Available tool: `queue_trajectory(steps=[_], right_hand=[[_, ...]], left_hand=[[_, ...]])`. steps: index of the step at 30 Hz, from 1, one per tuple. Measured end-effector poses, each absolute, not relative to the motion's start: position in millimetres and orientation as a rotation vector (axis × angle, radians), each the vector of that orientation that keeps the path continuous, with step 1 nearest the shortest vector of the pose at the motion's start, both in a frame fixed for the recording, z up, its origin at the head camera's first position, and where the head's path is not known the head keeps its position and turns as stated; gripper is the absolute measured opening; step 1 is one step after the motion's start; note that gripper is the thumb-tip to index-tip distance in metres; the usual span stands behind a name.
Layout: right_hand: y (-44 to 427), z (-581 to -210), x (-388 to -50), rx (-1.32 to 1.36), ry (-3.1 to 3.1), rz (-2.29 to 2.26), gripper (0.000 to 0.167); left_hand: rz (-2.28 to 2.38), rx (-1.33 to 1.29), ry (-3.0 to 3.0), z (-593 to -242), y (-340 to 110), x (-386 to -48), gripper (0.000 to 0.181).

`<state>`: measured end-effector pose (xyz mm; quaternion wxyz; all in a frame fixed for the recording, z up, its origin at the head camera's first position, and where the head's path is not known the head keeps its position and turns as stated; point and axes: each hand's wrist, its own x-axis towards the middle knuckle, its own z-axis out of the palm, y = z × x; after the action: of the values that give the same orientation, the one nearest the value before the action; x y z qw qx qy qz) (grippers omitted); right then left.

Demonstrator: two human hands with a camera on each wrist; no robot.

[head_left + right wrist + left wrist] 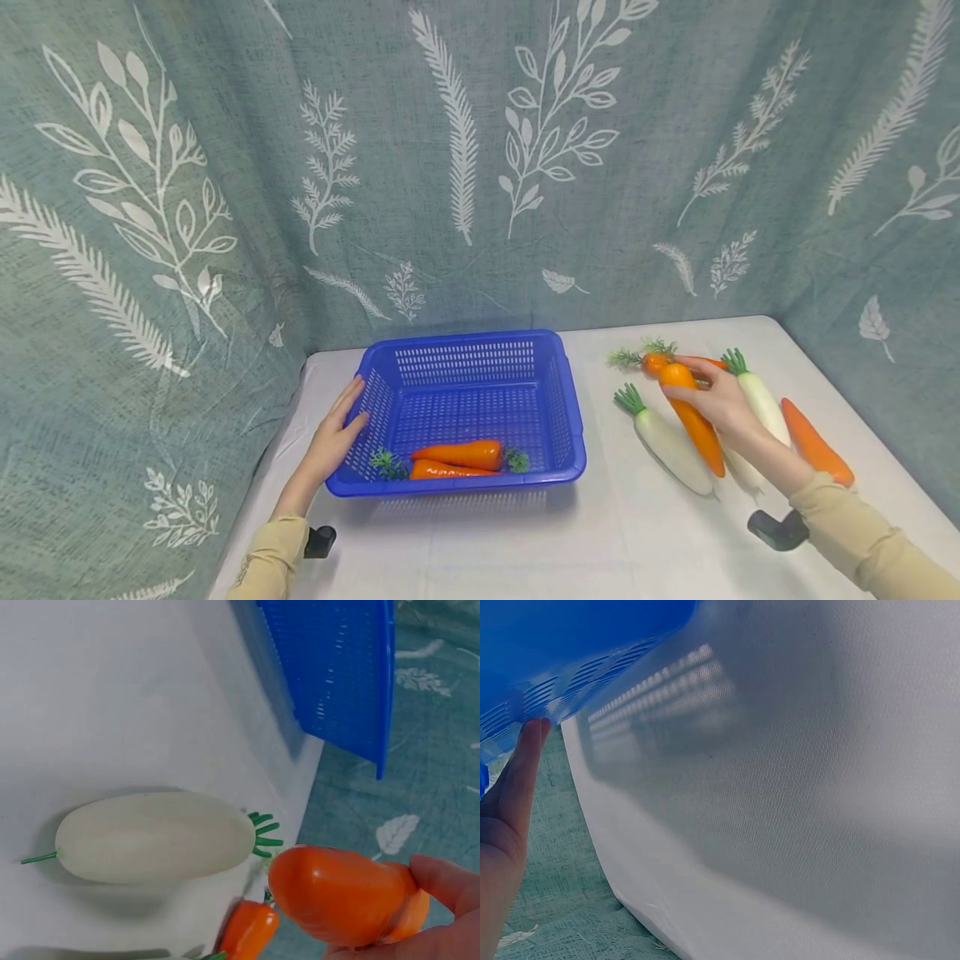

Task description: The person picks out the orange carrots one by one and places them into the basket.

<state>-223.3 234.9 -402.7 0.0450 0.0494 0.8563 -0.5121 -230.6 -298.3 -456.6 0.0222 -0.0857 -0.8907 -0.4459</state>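
Note:
My right hand (pixel 726 406) grips an orange carrot (pixel 699 429) by its thick end, above white radishes. In the right wrist view, the held carrot (pixel 337 894) shows its blunt end beside a white radish (pixel 157 838) with green stalks. My left hand (pixel 335 435) rests at the left side of a blue plastic basket (pixel 454 489), its fingers straight and thumb apart. The left wrist view has those fingers (pixel 523 769) touching the basket's slotted outer wall. Two carrots (pixel 457 454) with leafy green tops lie inside the basket along its near side.
Right of the basket, several white radishes (pixel 671 450) lie on the white table (pixel 540 546). Leafy-topped carrots (pixel 655 363) lie behind the held one, and another carrot (pixel 816 443) lies at the far right. A patterned green curtain (pixel 465 167) encloses the table's back and sides.

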Motion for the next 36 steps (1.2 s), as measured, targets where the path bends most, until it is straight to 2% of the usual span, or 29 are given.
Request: queue_trajectory(steps=[36], right_hand=[[176,-396,-229,0.063,2.469,-1.710,0.061]], left_hand=[[-1.404,-0.271,-2.766,-453,-299,-231,0.052]])
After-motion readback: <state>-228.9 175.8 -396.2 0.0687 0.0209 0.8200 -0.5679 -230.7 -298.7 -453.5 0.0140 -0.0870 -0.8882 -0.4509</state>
